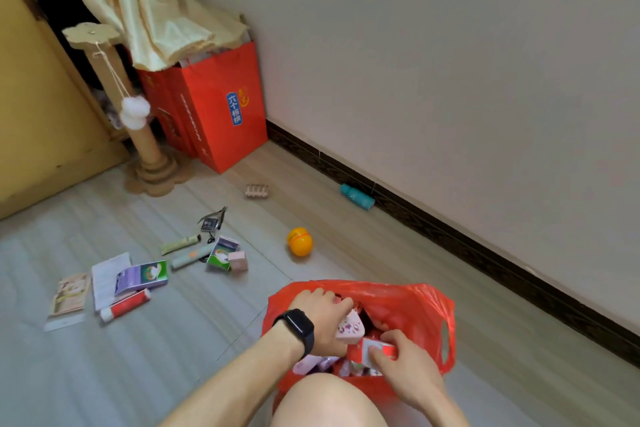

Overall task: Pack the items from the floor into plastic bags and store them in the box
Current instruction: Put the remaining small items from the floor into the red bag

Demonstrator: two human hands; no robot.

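Observation:
A red plastic bag (412, 305) stands open on the floor in front of my knee, with several small items inside. My left hand (320, 315), a black watch on its wrist, grips a pink patterned box (351, 328) inside the bag's mouth. My right hand (403, 367) pinches a small red and white box (375, 348) beside it. To the left lie loose items: a red and white tube (126, 305), a purple box (142, 277), a second purple box (223, 253), a small pink box (238, 261), two pale tubes (188, 251), booklets (71, 295).
An orange ball toy (299, 241) lies ahead of the bag. Metal clippers (212, 220), a small beige rack (256, 191) and a teal bottle (356, 196) by the skirting lie farther off. Red paper bags (214, 111) and a cardboard scratching post (145, 142) stand in the corner.

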